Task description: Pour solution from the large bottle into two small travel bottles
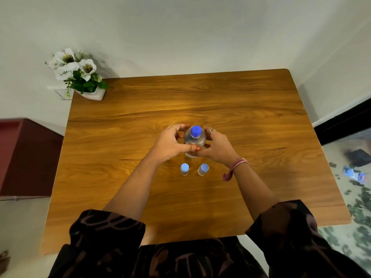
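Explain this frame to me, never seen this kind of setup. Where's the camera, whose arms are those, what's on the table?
There is no robot here. One wide-angle camera sits on a person's head and looks forward and down, so the two bare arms reaching in from the bottom are the wearer's own.

The left hand and right hand are both wrapped around the large bottle, which stands upright on the wooden table with its blue cap on.

Nearer the person stand two small travel bottles, the left one and the right one, both capped in light blue and not touched by either hand. So no pouring has started.

A white flower pot sits at the table's far left corner.
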`<state>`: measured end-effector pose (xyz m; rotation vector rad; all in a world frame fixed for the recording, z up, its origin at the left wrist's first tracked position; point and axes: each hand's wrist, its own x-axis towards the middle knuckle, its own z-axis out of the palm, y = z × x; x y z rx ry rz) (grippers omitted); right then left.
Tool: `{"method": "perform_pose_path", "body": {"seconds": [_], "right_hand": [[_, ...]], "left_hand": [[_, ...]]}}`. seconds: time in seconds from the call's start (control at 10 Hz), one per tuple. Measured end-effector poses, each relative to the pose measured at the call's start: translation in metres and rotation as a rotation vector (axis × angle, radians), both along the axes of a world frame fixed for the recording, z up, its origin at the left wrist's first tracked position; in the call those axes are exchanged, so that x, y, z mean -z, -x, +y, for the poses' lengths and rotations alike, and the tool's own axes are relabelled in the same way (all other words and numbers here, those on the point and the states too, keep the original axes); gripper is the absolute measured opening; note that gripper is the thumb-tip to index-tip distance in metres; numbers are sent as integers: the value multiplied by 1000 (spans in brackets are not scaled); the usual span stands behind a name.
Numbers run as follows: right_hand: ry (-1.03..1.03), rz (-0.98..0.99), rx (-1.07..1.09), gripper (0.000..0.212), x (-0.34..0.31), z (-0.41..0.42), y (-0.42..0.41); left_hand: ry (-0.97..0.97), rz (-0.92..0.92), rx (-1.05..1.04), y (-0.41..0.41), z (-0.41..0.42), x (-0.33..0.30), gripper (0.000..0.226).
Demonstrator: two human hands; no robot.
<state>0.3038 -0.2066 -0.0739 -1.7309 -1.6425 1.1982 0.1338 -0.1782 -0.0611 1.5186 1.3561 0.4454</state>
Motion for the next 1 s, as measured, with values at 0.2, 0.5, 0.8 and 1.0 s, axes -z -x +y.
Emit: {"method": "perform_pose_path", "body": {"seconds": [0.2,0.5,0.8,1.0], "right_hand": [[29,-15,-25,60,-4,0,0],[42,-24,-45,68,-1,0,-2],[77,-34,-59,90,0,-2,-5],[111,-150,-165,89,-13,0,-14]], "left_hand": [[1,-1,-13,1,-2,3,83],[8,-33,-32,-2,-6,4,83],[27,-46,-34,-2,-7,6,97],[-13,-52,-87,2,-5,-6,91]]}}
